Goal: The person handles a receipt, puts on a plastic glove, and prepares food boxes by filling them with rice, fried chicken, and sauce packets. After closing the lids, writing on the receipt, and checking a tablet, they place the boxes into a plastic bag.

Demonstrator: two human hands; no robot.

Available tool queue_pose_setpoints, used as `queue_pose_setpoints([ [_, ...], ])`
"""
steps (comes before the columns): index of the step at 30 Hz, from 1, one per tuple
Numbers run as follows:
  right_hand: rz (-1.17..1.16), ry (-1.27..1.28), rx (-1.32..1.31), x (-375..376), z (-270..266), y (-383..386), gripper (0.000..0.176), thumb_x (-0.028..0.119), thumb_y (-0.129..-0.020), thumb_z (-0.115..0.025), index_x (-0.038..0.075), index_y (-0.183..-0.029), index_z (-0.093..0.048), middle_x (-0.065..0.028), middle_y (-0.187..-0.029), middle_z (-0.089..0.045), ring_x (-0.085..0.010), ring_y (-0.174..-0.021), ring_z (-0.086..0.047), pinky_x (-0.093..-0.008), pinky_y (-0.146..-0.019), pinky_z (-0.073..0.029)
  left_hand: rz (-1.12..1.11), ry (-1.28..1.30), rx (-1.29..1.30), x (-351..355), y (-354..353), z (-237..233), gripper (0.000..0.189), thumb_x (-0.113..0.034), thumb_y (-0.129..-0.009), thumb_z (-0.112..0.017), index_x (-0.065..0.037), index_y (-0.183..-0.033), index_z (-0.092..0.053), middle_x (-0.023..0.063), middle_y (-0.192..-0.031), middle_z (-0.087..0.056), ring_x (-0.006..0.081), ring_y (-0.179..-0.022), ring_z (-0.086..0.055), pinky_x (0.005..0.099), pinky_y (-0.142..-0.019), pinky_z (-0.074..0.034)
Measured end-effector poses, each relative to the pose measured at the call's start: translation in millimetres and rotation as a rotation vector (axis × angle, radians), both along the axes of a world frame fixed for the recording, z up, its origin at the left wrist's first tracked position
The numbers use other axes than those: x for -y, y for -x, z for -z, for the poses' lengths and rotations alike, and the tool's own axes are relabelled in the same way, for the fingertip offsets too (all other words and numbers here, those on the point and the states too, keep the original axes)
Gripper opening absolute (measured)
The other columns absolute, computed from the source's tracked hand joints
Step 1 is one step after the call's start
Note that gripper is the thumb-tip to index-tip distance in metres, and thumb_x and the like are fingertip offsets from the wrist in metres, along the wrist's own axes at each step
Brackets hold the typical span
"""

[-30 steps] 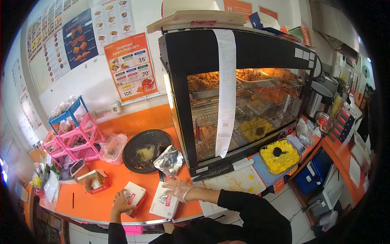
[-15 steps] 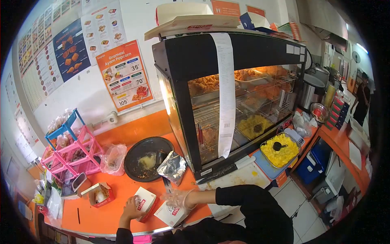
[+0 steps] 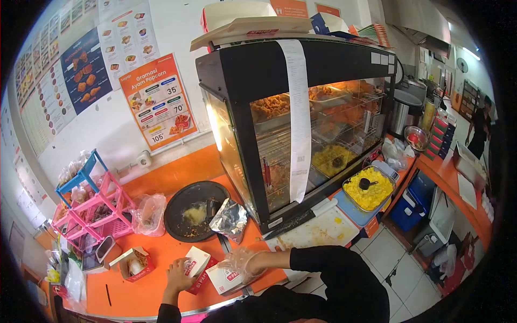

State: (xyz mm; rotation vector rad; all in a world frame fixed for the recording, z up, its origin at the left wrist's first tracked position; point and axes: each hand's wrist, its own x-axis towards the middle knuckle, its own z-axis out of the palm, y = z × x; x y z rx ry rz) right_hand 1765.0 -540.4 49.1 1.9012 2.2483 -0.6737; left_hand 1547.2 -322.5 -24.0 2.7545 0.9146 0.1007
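My bare left hand has its fingers curled over the left end of a closed white-and-red food box. A second closed food box lies just right of it, and my right hand, in a clear plastic glove, grips its right end. The red printed side of the left box faces the second box. An open food box with food inside stands farther left. Behind my hands are a dark stone mortar plate with pale mash and a crumpled foil packet.
A glass-fronted warming cabinet with trays of fried food stands behind the counter. To the right, a tray of yellow food holds a black scoop. Pink and blue baskets stand at left. A person is in the far background.
The left box has turned so that more of its red side shows. The right box and gloved hand have shifted slightly upward in view. The camera view has also moved a little.
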Motion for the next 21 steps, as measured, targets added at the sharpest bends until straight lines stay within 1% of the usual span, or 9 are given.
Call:
queue_pose_setpoints([
  [4,0.044,-0.003,0.018,-0.8,-5.3,6.8,0.105,0.048,-0.063,-0.074,0.016,-0.149,-0.024,-0.018,-0.121,-0.052,-0.0336,-0.116,-0.05,-0.0434,-0.096,-0.042,0.02,-0.067,0.082,17.7,1.9,-2.2,0.073,-0.04,-0.065,-0.077,-0.018,-0.127,-0.047,0.0126,-0.128,-0.046,0.036,-0.116,-0.045,0.0525,-0.094,-0.034],
  [8,-0.099,-0.085,0.106,-7.6,3.1,15.7,0.112,0.051,-0.063,-0.075,0.018,-0.151,-0.016,-0.0171,-0.124,-0.05,-0.0324,-0.117,-0.051,-0.0449,-0.094,-0.042,0.021,-0.018,0.187,30.1,-4.6,2.5,0.069,-0.037,-0.063,-0.078,-0.017,-0.124,-0.05,0.0126,-0.125,-0.049,0.0358,-0.115,-0.045,0.052,-0.092,-0.034],
  [11,-0.122,-0.157,0.188,-13.7,15.4,26.9,0.118,0.055,-0.06,-0.077,0.016,-0.152,-0.014,-0.0159,-0.128,-0.05,-0.031,-0.115,-0.054,-0.0473,-0.092,-0.04,0.098,0.085,0.173,13.4,-8.0,4.2,0.063,-0.034,-0.067,-0.076,-0.016,-0.123,-0.052,0.0149,-0.118,-0.054,0.0354,-0.11,-0.051,0.0497,-0.09,-0.039],
  [13,-0.133,-0.215,0.25,-15.8,23.8,30.5,0.12,0.054,-0.058,-0.078,0.016,-0.152,-0.014,-0.0154,-0.129,-0.049,-0.0309,-0.116,-0.053,-0.0485,-0.093,-0.038,0.187,0.192,0.198,4.2,-8.5,0.8,0.057,-0.032,-0.074,-0.072,-0.014,-0.124,-0.053,0.0143,-0.114,-0.058,0.0318,-0.105,-0.055,0.0462,-0.088,-0.043],
  [14,-0.129,-0.164,0.266,-17.0,26.2,32.1,0.118,0.053,-0.06,-0.077,0.016,-0.152,-0.014,-0.0158,-0.132,-0.047,-0.0304,-0.119,-0.051,-0.049,-0.095,-0.037,0.23,0.244,0.211,-2.4,-8.8,-1.6,0.053,-0.03,-0.077,-0.07,-0.013,-0.124,-0.053,0.014,-0.112,-0.06,0.03,-0.102,-0.058,0.0444,-0.087,-0.044],
  [16,-0.124,-0.065,0.297,-18.9,20.5,33.1,0.114,0.052,-0.063,-0.076,0.017,-0.152,-0.013,-0.0166,-0.136,-0.043,-0.0293,-0.126,-0.045,-0.05,-0.098,-0.034,0.154,0.654,0.223,-26.8,-9.3,-2.9,0.049,-0.027,-0.082,-0.066,-0.009,-0.125,-0.052,0.0118,-0.11,-0.062,0.0248,-0.099,-0.06,0.0388,-0.085,-0.047],
  [17,-0.122,-0.063,0.291,-17.8,16.3,33.7,0.115,0.052,-0.062,-0.076,0.016,-0.152,-0.014,-0.0166,-0.136,-0.043,-0.0289,-0.126,-0.045,-0.0496,-0.098,-0.035,0.109,0.859,0.228,-38.5,-9.5,-7.1,0.046,-0.025,-0.084,-0.064,-0.008,-0.126,-0.052,0.0106,-0.109,-0.063,0.0222,-0.097,-0.061,0.0361,-0.084,-0.048],
  [18,-0.123,-0.059,0.285,-15.6,11.1,34.5,0.115,0.052,-0.062,-0.076,0.016,-0.152,-0.014,-0.0166,-0.135,-0.044,-0.0285,-0.126,-0.045,-0.0493,-0.097,-0.036,0.079,0.985,0.178,-46.8,-13.8,-25.3,0.043,-0.02,-0.088,-0.06,-0.003,-0.126,-0.052,0.0072,-0.112,-0.062,0.0172,-0.1,-0.06,0.0314,-0.087,-0.048],
  [21,-0.086,-0.06,0.231,-13.3,7.0,36.7,0.116,0.049,-0.06,-0.078,0.015,-0.151,-0.016,-0.016,-0.133,-0.046,-0.0287,-0.124,-0.048,-0.0479,-0.094,-0.039,-0.058,1.121,0.145,-71.9,-16.1,-56.5,0.047,-0.02,-0.085,-0.065,-0.002,-0.126,-0.051,0.0076,-0.115,-0.062,0.0183,-0.104,-0.059,0.0322,-0.089,-0.047],
])
